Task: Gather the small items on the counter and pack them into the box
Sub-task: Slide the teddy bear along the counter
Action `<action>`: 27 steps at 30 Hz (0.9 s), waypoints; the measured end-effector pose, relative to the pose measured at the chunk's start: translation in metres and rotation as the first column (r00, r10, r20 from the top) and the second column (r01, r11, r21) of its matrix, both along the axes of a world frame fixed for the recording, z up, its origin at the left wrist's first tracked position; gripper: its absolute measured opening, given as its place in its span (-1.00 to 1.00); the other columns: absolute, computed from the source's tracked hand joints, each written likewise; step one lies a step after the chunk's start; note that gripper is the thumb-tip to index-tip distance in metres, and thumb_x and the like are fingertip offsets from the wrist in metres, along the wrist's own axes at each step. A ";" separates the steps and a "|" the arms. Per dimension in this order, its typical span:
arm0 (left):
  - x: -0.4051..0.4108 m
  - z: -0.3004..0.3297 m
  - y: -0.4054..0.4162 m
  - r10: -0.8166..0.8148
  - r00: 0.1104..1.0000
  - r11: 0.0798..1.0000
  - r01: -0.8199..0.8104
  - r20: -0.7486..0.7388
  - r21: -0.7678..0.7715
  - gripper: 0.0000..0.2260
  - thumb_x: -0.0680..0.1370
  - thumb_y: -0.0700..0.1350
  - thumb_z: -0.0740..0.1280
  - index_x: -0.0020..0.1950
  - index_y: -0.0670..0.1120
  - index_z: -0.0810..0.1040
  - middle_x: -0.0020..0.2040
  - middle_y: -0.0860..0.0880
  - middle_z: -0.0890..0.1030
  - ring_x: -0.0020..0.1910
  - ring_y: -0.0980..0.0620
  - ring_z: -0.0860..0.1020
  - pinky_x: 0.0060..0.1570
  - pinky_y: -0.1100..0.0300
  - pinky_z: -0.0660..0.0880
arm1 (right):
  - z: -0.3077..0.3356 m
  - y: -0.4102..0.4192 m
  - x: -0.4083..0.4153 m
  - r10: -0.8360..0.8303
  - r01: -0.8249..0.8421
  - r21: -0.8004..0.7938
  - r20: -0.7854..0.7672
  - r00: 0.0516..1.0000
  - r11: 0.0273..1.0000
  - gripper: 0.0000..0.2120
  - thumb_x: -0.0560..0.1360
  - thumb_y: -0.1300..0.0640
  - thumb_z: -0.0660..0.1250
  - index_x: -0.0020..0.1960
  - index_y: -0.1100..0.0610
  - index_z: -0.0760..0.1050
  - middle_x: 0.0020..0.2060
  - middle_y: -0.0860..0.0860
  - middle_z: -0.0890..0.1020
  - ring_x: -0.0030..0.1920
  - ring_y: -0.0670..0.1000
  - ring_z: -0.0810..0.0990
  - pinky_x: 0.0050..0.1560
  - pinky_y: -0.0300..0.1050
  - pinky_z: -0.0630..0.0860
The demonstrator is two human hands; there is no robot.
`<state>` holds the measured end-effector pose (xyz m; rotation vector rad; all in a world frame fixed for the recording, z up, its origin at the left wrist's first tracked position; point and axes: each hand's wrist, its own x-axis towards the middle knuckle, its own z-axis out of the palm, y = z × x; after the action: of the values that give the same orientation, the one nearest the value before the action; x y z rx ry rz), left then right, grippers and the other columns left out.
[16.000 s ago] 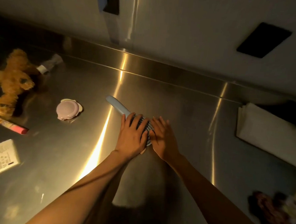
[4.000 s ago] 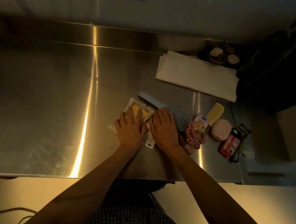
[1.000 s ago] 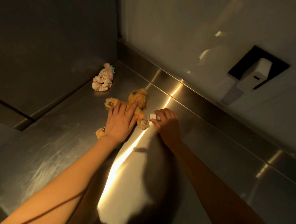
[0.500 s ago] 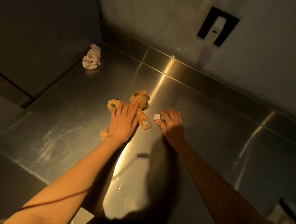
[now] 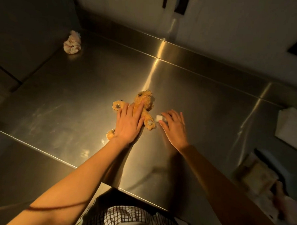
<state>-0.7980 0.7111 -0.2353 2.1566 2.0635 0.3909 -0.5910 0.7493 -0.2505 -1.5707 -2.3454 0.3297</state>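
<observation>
A tan plush teddy bear [image 5: 145, 100] lies on the steel counter [image 5: 77, 84] near its middle. My left hand [image 5: 129, 124] lies flat on the bear's body with straight fingers. Just right of the bear's leg sits a small white cap-ended object [image 5: 159, 118]; my right hand [image 5: 174, 127] covers most of it, fingers spread and resting on it. A pale pink scrunchie [image 5: 72, 43] lies far off at the counter's back left corner.
A folded white cloth [image 5: 293, 126] lies at the right edge. Blurred gathered items, among them a blue brush handle [image 5: 270, 161], show at the lower right. A steel backsplash runs along the back, and the counter's front edge [image 5: 39, 149] is close to my body.
Both hands have slid the bear and the small white object rightward and toward the front of the counter, away from the scrunchie. The view has swung right, bringing the cloth and gathered items in.
</observation>
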 end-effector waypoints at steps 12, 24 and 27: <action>0.150 -0.003 -0.053 -0.055 0.996 0.998 0.057 0.075 -0.032 -0.51 0.66 0.16 0.00 0.56 0.10 -0.04 0.50 -0.13 0.23 0.47 -0.21 0.16 0.43 -0.13 0.09 | 0.013 -0.055 0.153 -0.044 0.049 -0.037 0.120 0.992 0.998 -0.67 0.58 -0.01 0.21 0.30 0.07 0.46 0.28 0.10 0.46 0.35 0.10 0.36 0.46 0.11 -0.02; 0.288 -0.003 -0.074 -0.178 0.982 0.983 0.181 0.066 -0.041 -0.49 0.62 0.15 -0.05 0.55 0.04 0.06 0.47 -0.19 0.27 0.43 -0.30 0.21 0.38 -0.20 0.18 | 0.024 -0.091 0.290 -0.086 0.085 0.011 0.212 0.973 0.996 -0.67 0.56 -0.06 0.12 0.17 0.05 0.53 0.13 0.08 0.55 0.22 0.10 0.43 0.33 0.05 0.13; 0.316 -0.004 -0.077 -0.217 0.974 0.974 0.220 0.063 -0.049 -0.49 0.63 0.15 -0.05 0.56 0.06 0.02 0.48 -0.19 0.26 0.44 -0.28 0.20 0.39 -0.19 0.14 | 0.023 -0.096 0.311 -0.120 0.123 -0.005 0.207 0.971 0.992 -0.72 0.57 -0.04 0.17 0.19 0.03 0.51 0.16 0.07 0.53 0.29 0.10 0.38 0.37 0.07 0.03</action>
<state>-0.4817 0.6346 -0.2389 2.2796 1.7617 0.3584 -0.2801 0.6529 -0.2276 -1.8271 -2.3864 0.1667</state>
